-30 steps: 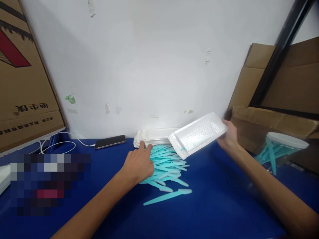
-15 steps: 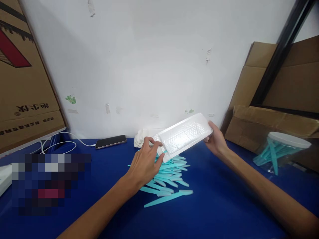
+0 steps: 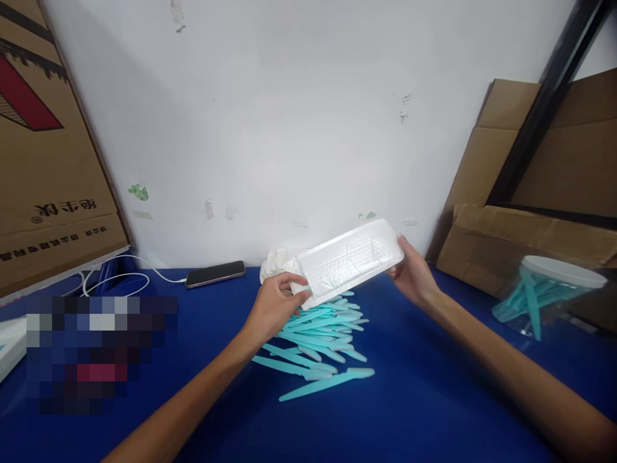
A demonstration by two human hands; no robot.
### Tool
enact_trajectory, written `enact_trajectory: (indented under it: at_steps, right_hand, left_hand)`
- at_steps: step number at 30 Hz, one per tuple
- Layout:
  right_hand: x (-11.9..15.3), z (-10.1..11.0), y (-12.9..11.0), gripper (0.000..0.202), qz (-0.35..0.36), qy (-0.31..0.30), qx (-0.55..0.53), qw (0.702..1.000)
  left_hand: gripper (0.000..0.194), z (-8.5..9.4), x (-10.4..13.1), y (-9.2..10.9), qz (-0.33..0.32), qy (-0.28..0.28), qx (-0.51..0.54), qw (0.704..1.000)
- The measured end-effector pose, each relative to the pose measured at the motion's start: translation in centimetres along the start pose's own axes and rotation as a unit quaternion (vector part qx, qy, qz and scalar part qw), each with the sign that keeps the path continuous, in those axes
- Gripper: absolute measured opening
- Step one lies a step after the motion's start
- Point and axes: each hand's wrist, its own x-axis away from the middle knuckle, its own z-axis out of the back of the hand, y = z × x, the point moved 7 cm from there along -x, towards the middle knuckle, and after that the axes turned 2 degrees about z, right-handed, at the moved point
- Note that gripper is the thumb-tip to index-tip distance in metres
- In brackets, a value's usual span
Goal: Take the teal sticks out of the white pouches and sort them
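A white padded envelope (image 3: 347,260) is held tilted above the blue table, its right end higher. My right hand (image 3: 415,273) grips its right end, fingers partly behind it. My left hand (image 3: 279,302) pinches the lower left end, thumb and fingers closed on it. Under and in front of the envelope lies a pile of turquoise knife-shaped plastic pieces (image 3: 328,331), with one single piece (image 3: 321,384) nearest the front. Behind my left hand sits a white folded stack (image 3: 273,262), partly hidden.
A phone (image 3: 215,274) with a white cable lies by the wall. On the right stands a clear jar (image 3: 549,296) of turquoise pieces near cardboard (image 3: 530,247). A large carton (image 3: 53,161) is at left, above a pixelated patch.
My left hand has lowered slightly and moved left, its fingers now closed on the envelope's end. The envelope and my right hand have shifted a little to the left.
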Motion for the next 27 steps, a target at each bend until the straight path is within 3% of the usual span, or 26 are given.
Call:
enact_trajectory:
  at_steps: [7,11,15,19,22,24,27]
  right_hand:
    - [0.1,-0.4,0.1,0.037,0.009,-0.023,0.069,0.997]
    - [0.4,-1.0,0.1,0.042,0.009,-0.065,0.117,0.991]
    - [0.7,-1.5,0.4,0.045,0.026,-0.084,0.169,0.982]
    - [-0.4,0.6,-1.0,0.041,0.089,0.014,0.172,0.981]
    - [-1.5,4.7,-3.1,0.025,0.125,0.183,0.11,0.969]
    - [-2.1,7.1,-4.6,0.016,0.145,0.248,0.091,0.953]
    - [-2.7,10.4,-5.9,0.024,0.14,0.316,0.082,0.935]
  left_hand:
    - [0.02,0.6,0.2,-0.3,-0.018,0.063,-0.14,0.988]
    - [0.013,0.9,-0.1,-0.8,-0.048,0.09,-0.147,0.984]
    - [0.019,1.6,-0.3,-0.7,-0.107,0.148,-0.147,0.972]
    - [0.017,2.6,0.0,0.3,-0.147,0.189,-0.078,0.968]
    - [0.023,3.5,0.1,1.0,-0.155,0.2,-0.021,0.967]
    - [0.023,4.1,-0.1,1.0,-0.14,0.214,-0.02,0.967]
    - [0.022,4.6,-0.4,0.5,-0.111,0.22,-0.067,0.967]
